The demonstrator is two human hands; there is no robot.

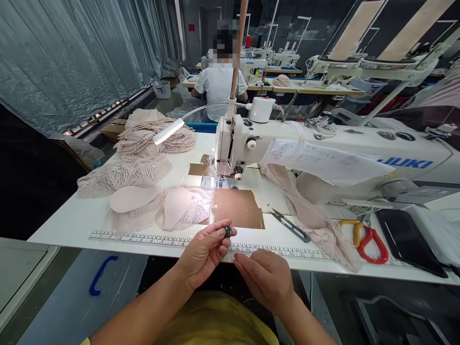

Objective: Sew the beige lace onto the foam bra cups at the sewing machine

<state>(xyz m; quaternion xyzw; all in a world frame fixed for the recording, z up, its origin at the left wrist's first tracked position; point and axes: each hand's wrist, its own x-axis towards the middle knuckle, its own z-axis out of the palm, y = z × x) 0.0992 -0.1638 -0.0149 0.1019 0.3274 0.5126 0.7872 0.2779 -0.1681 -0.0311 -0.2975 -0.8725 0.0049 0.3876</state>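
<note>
My left hand [206, 251] pinches a small dark, shiny metal bobbin case [227, 232] between thumb and fingertips, above the front edge of the table. Just to the right and a little lower, my right hand [268, 278] has its thumb and fingers pressed together; whatever they may hold is too small to make out. The two hands are apart. Beyond them stands a white sewing machine [247, 139], its needle area lit. Beige lace cup pieces [178, 206] lie left of the needle, beside a brown patch [237, 206] on the table.
A pile of lace pieces [154, 134] sits at the back left. Thread snips [290, 225], red-and-yellow-handled scissors [372, 244], a beige lace strip [305, 206] and a black phone [408, 239] lie on the right. A printed ruler [143, 239] runs along the front edge. Ahead sits a person [221, 88].
</note>
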